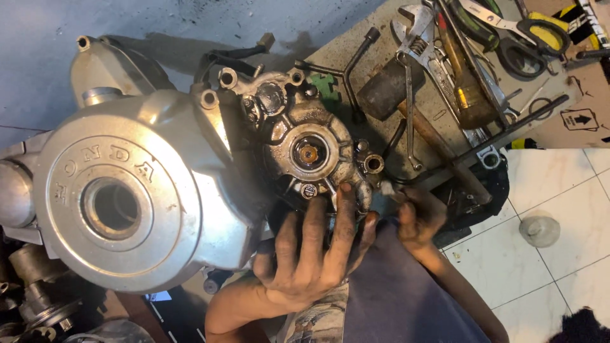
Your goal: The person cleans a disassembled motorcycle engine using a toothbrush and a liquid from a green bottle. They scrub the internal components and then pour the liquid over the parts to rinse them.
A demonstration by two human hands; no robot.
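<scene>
A grimy motorcycle engine (190,165) lies on the floor, with a large round silver side cover (114,203) on the left. Its bare inner casing (311,149) has a round bearing seat and a brass-coloured centre. My left hand (311,254), black with grease, rests spread against the lower edge of that casing, fingertips touching the metal. My right hand (419,219) is blurred just right of the casing, its fingers curled around a small pale-tipped object (386,187) held close to the casing's edge.
Tools lie on cardboard (572,95) behind the engine: an adjustable wrench (416,35), a rubber mallet (387,89), bent hex keys (356,63), an amber-handled screwdriver (467,89), scissors (527,32). White floor tiles (559,190) on the right hold a small round cap (539,230). More engine parts (38,292) sit bottom left.
</scene>
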